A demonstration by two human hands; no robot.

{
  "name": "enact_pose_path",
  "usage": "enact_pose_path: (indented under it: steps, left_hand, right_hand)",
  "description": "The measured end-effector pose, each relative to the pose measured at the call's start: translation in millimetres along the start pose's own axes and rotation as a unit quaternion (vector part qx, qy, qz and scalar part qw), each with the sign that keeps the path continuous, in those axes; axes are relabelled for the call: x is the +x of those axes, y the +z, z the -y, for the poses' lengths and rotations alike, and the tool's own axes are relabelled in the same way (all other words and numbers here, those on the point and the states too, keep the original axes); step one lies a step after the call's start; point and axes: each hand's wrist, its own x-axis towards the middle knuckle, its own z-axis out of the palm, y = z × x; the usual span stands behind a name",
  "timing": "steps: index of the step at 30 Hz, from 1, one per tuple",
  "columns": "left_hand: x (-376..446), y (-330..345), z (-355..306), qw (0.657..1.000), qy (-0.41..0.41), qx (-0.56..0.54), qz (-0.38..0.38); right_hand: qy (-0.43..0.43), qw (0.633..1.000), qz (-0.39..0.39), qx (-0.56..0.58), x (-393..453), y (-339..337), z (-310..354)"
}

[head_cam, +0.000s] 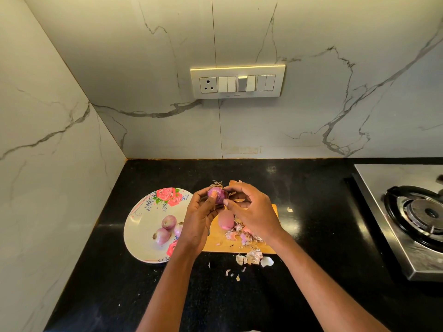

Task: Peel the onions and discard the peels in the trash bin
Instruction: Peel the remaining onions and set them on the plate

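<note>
My left hand (200,214) grips a small purple onion (217,194) with dry roots on top, held above the wooden cutting board (215,243). My right hand (251,210) pinches at the onion's right side with thumb and fingertips. A peeled pinkish onion (225,220) lies on the board below the hands. Three small onions (167,228) sit on a white floral plate (143,219) to the left. Loose peels (249,236) are heaped on the board and spill onto the counter (254,258). No trash bin is in view.
The black countertop (318,212) runs to a marble wall with a switch panel (237,82). A steel gas stove (412,212) stands at the right. A marble side wall closes the left. Small peel scraps (231,273) lie near the front.
</note>
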Motion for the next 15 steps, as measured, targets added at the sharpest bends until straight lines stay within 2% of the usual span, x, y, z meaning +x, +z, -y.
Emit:
enact_pose_path:
  steps: [9,15]
  left_hand:
    - [1.1,-6.1,2.7,1.000,-0.011,0.029,0.003]
    - [-0.9,-4.4,4.1,0.999,-0.007,0.047,0.003]
  right_hand:
    - [-0.063,0.994,-0.011,-0.084,-0.6,-6.0,-7.7]
    - [-0.085,0.986,-0.065,-0.131,-1.2,3.1,-7.8]
